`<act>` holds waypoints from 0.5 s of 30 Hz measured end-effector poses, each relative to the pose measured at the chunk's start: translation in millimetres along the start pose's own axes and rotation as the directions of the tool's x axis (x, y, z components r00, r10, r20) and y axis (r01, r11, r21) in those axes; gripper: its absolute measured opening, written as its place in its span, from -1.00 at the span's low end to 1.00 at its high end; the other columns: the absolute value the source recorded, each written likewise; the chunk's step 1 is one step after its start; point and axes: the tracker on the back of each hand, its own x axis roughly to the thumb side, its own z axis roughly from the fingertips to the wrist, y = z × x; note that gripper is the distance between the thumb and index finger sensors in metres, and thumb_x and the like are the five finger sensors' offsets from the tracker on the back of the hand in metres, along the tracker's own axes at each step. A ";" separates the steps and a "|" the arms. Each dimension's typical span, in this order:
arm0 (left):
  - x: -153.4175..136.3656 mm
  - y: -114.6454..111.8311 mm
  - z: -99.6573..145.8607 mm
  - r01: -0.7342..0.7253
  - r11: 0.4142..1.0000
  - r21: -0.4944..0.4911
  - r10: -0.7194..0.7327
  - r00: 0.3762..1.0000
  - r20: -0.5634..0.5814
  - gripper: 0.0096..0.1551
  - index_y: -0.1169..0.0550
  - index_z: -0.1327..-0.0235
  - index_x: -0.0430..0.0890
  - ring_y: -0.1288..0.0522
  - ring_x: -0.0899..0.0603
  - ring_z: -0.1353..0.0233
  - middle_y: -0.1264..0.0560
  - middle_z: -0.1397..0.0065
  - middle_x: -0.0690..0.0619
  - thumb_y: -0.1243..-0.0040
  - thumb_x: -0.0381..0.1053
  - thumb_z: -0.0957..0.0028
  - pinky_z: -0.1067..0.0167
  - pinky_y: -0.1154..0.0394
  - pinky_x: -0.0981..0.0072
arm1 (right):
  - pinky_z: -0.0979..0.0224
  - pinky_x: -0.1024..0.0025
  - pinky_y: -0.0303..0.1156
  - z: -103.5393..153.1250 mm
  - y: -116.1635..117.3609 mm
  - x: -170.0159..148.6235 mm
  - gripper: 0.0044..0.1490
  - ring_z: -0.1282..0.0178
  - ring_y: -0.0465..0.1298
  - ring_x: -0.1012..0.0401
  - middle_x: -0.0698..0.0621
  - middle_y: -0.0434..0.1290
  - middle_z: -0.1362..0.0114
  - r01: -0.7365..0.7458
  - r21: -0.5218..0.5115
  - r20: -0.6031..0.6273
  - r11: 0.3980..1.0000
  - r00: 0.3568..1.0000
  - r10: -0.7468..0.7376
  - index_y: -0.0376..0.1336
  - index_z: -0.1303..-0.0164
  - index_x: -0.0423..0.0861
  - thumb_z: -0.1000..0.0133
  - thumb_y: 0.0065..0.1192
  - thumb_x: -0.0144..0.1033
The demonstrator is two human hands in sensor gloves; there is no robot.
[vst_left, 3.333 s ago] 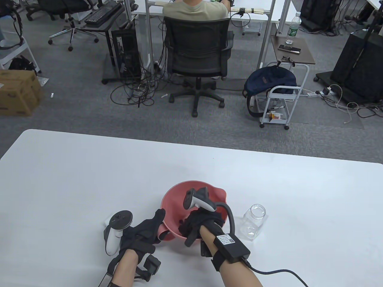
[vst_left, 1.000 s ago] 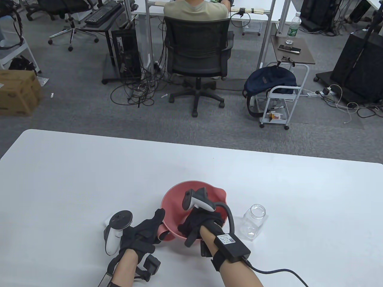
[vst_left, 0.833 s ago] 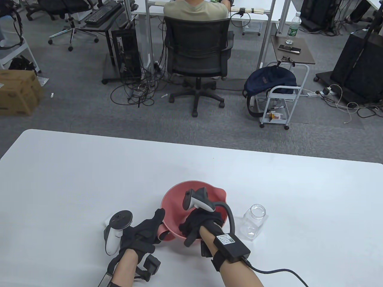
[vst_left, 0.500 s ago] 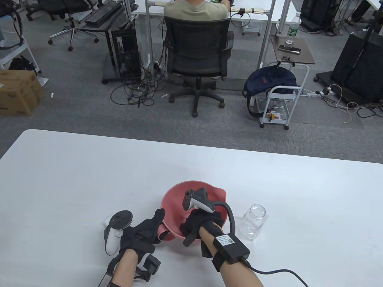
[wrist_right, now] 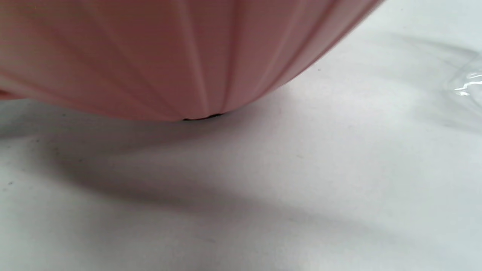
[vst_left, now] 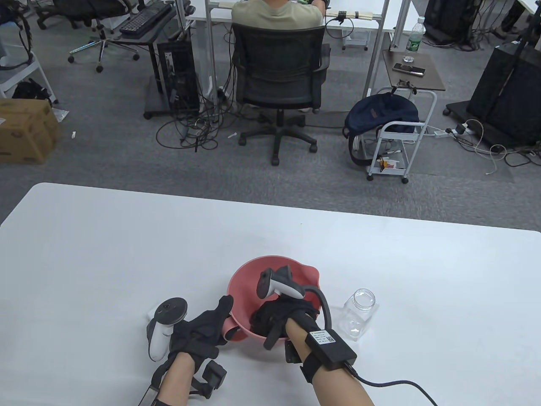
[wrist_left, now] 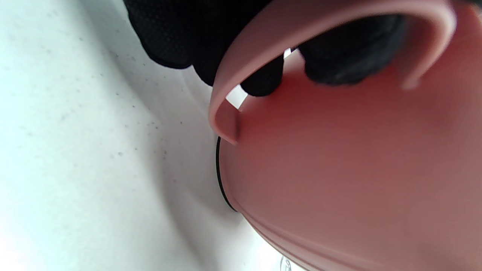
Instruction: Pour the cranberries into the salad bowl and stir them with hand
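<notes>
Two hands, one bowl, and the whole move hangs on how they sit around it. Largest first: your white table (vst_left: 105,253), with the pink salad bowl (vst_left: 253,277) standing upright near your edge of it, close in front of you and between your forearms.

Your right hand (vst_left: 277,315) is the nearer one to the work. It reaches over the near rim and down into the bowl, fingers pointing away from you and hidden below the rim, so you cannot tell from the table view whether they are spread or bunched (the right wrist view gives only the bowl's outer wall and the table). The cranberries are presumably under that hand; none show in any view.

Your left hand (vst_left: 203,327) sits at the bowl's left side. In the left wrist view its fingers (wrist_left: 263,81) curl through the bowl's loop handle (wrist_left: 241,56) and hold it, steadying the bowl.

Just right of the bowl, apart from it, stands the clear jar (vst_left: 358,315), upright, lid off, looking empty. So the pouring appears done and the stirring is the step in hand; keep the sweep inside the wall, with the left hand as the anchor.
</notes>
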 end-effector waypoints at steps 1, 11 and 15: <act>0.0 0.1 0.0 0.001 1.000 0.000 -0.001 1.000 0.001 -0.11 -0.75 0.50 0.16 -0.48 -0.17 -0.50 -0.55 -0.46 0.12 0.16 0.86 0.01 -0.46 -0.42 0.03 | -0.37 0.65 0.67 -0.7 -0.2 0.0 -0.41 -0.20 0.61 0.74 0.78 0.52 -0.29 0.000 0.013 0.008 1.000 1.000 -0.001 0.19 -0.32 0.74 -0.05 0.25 0.41; -0.1 0.1 -0.3 0.004 1.000 -0.001 -0.004 1.000 0.003 -0.11 -0.75 0.50 0.16 -0.48 -0.17 -0.50 -0.56 -0.46 0.12 0.15 0.86 0.01 -0.46 -0.42 0.03 | -0.65 0.46 0.55 2.3 -2.0 -1.4 -0.19 -0.49 0.50 0.75 0.88 0.38 -0.50 0.045 -0.039 0.062 0.998 0.997 -0.042 0.02 -0.44 0.78 -0.02 0.34 0.35; -0.1 0.1 -0.4 0.004 1.000 -0.001 -0.004 1.000 0.002 -0.11 -0.75 0.50 0.16 -0.48 -0.17 -0.50 -0.56 -0.46 0.12 0.15 0.86 0.00 -0.46 -0.42 0.03 | -0.73 0.35 0.47 1.5 -1.8 -1.4 -0.14 -0.67 0.36 0.70 0.85 0.30 -0.60 0.046 -0.039 0.068 0.998 0.997 -0.044 -0.04 -0.47 0.78 -0.01 0.32 0.41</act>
